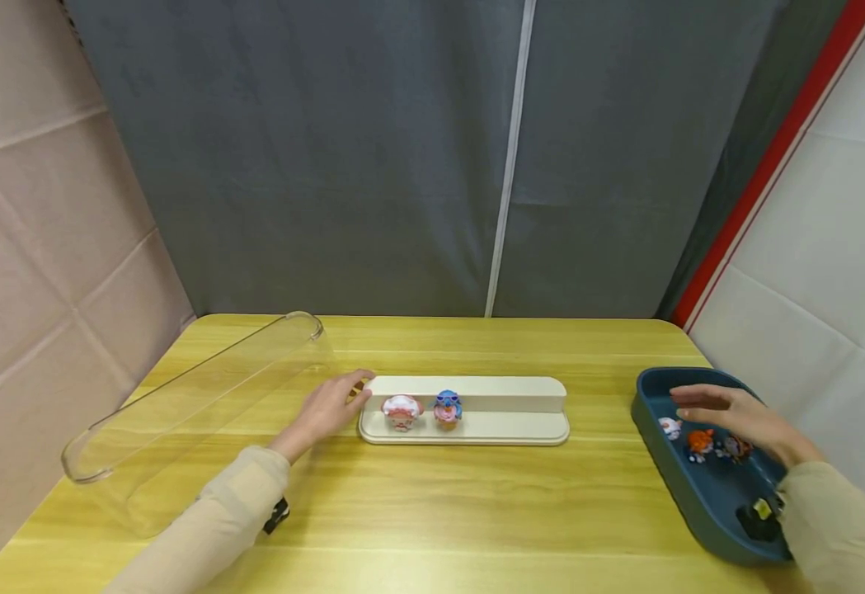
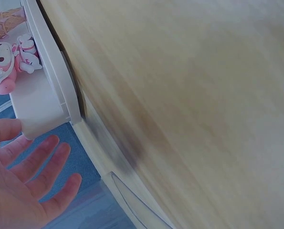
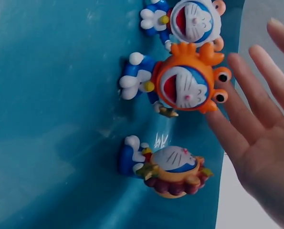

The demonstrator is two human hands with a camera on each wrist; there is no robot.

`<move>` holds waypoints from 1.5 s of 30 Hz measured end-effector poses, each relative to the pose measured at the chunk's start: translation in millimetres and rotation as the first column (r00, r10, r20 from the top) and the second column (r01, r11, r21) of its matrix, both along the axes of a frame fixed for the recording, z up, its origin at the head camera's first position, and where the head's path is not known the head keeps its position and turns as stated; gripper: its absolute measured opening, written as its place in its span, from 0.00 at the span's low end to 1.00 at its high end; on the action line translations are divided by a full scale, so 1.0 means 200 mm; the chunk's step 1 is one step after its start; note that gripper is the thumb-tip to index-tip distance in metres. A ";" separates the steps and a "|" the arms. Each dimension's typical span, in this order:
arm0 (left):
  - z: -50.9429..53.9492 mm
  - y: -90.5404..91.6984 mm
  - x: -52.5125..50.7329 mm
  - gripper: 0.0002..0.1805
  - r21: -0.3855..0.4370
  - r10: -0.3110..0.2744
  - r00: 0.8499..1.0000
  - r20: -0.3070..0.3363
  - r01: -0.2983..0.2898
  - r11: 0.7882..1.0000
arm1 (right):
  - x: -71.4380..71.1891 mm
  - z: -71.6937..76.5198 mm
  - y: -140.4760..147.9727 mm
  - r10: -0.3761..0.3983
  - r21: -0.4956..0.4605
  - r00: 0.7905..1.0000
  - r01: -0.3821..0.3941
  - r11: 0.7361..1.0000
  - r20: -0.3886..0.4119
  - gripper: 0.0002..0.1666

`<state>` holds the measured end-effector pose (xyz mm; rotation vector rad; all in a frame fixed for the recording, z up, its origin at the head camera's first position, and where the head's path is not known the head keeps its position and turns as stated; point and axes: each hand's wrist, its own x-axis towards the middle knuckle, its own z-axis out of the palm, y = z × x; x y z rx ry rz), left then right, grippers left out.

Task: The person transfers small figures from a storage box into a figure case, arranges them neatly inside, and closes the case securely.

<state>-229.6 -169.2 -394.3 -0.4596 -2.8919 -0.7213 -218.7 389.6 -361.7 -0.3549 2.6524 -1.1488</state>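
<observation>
My left hand [image 1: 328,410] is at the left end of a white stepped display stand [image 1: 506,427], fingers loosely bent; the thumb and index finger are by the stand's end, and contact is hard to tell. On the stand's lower step are a pink-and-white figurine [image 1: 402,412] and a blue figurine with a pink front [image 1: 447,410]. My right hand [image 1: 732,417] hovers over a dark blue tray [image 1: 707,516], fingers extended. In the right wrist view its fingertips are beside an orange crab-hooded figurine [image 3: 187,81], between a white-hooded figurine [image 3: 196,21] and a brown-ruffed figurine [image 3: 175,167].
A clear, trough-shaped plastic cover [image 1: 202,404] lies slanted on the wooden table [image 1: 439,511], left of the stand. A small black-and-yellow object [image 1: 761,516] is in the tray's near end. Dark grey curtains [image 1: 313,165] hang behind the table.
</observation>
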 end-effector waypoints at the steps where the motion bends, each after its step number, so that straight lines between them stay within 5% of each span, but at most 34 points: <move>1: 0.00 0.00 0.00 0.17 -0.001 0.000 1.000 -0.001 0.000 1.000 | -0.01 -0.01 0.01 0.018 -0.011 1.000 -0.018 1.000 0.020 0.31; 14: 0.00 0.00 -0.01 0.17 -0.002 0.001 1.000 0.002 -0.001 1.000 | -0.07 -0.10 0.04 0.263 -0.069 0.965 -0.262 0.963 0.012 0.24; 45: -0.01 0.00 0.00 0.17 -0.006 0.008 1.000 0.005 -0.008 1.000 | -0.07 -0.12 0.00 0.202 -0.040 0.976 -0.199 0.979 0.078 0.23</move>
